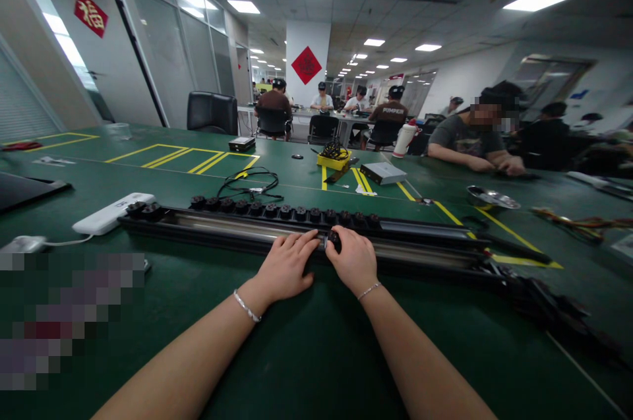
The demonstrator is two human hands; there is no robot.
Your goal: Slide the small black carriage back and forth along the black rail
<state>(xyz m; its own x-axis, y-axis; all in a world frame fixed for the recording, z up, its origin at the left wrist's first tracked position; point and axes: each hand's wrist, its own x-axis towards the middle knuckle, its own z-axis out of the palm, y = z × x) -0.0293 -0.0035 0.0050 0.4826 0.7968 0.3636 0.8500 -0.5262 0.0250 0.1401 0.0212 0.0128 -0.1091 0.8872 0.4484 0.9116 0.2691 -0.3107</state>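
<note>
A long black rail [425, 264] with a metallic channel lies across the green table. My left hand [289, 265] rests on its middle, fingers stretched out over the near edge and channel. Just to the right, my right hand [353, 260] is closed round a small black round part [335, 240] at the channel. Behind, a second black rail [425, 229] carries a row of black knob-like parts [285, 211]. Two similar round parts [151, 210] sit at the near rail's left end. Cables gather at its right end.
Beyond the rails are a black cable [257, 189], a yellow box [332, 159] with coiled wire, a grey box [383, 173] and a metal dish [493, 197]. A white power strip [113, 212] lies left. A person [477, 130] sits at the right.
</note>
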